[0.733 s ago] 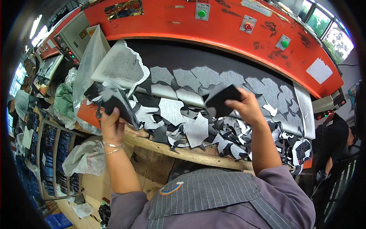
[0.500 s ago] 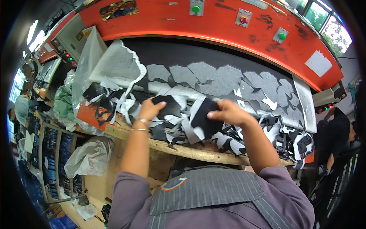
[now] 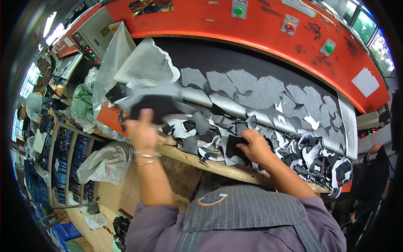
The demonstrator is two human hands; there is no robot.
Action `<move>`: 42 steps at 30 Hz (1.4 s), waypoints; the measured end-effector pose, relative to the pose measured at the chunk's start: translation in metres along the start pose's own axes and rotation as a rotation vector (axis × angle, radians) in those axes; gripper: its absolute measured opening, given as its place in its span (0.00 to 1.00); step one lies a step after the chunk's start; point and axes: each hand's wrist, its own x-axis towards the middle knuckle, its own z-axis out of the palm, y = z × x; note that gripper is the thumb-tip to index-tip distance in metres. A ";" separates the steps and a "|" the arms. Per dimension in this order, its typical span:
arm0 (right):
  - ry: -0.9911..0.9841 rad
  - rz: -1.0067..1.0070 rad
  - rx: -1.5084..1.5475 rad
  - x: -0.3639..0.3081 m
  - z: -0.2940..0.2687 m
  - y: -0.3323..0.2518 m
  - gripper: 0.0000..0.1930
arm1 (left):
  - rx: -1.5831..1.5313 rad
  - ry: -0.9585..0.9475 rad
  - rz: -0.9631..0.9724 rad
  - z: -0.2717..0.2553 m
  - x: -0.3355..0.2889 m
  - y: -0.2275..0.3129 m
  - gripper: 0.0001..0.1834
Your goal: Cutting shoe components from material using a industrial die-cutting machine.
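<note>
My left hand (image 3: 142,132), smeared by motion, grips a black cut piece of sheet material (image 3: 156,106) with its thumb on top. A blurred pale grey layer shows along that piece's far side. To the right, my right hand (image 3: 257,147) pinches another black cut piece (image 3: 236,150) between thumb and fingers, low over the scraps. Black, grey and white offcuts (image 3: 201,128) lie tangled around and between both hands. Beyond them a grey sheet (image 3: 268,90) with jagged, cut-out edges rests on a black surface.
A wooden rail (image 3: 201,164) runs along the bench's near edge. An orange machine beam (image 3: 201,21) with push buttons spans the far side. A folded white-grey sheet (image 3: 147,63) and clear plastic (image 3: 110,67) are at left. A white sack (image 3: 107,161) and a shelf rack (image 3: 63,157) stand lower left.
My left hand has swung left with its black piece, away from the right hand. My right hand has lowered slightly toward the near edge, still holding its piece. The whole view has shifted and tilted.
</note>
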 end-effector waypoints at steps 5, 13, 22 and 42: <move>0.309 -0.045 0.084 -0.013 -0.011 0.004 0.14 | -0.769 -0.188 0.061 -0.086 -0.004 -0.014 0.24; 0.290 -0.528 0.658 0.017 0.003 -0.059 0.23 | -0.570 -0.794 -0.036 0.021 -0.099 -0.048 0.25; -0.048 -0.352 0.264 0.021 -0.011 0.007 0.34 | -0.347 -0.003 -0.144 -0.012 -0.186 -0.027 0.20; -0.411 0.035 -0.864 -0.117 -0.199 0.230 0.13 | -0.649 0.364 -0.848 -0.057 -0.398 -0.142 0.32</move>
